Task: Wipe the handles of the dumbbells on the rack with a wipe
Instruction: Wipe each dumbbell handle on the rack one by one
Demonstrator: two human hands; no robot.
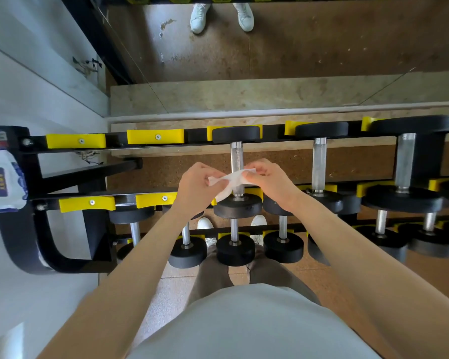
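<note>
White wipe (230, 181), thin crumpled sheet: centre of frame, stretched crosswise over the knurled steel handle (236, 156) of a black round-headed dumbbell (237, 206).

Grip: left hand (198, 186) pinches the wipe's left end and right hand (266, 183) its right end, both clamped on the sheet, one on each side of the bar.

Orientation: the handle's long axis runs from top to bottom of the frame. One head sits on the far rail and one on the near rail of the black steel rack (21, 203), in yellow cradles (75, 140).

Step, as judged: wiping this handle, the leftmost occupied slot of the top tier.

Next move, as judged: draw the wipe along the bar and round it, then shift right to the neighbouring handles.

Also present: white-and-blue wipe packet (3, 182), left edge of frame.
</note>
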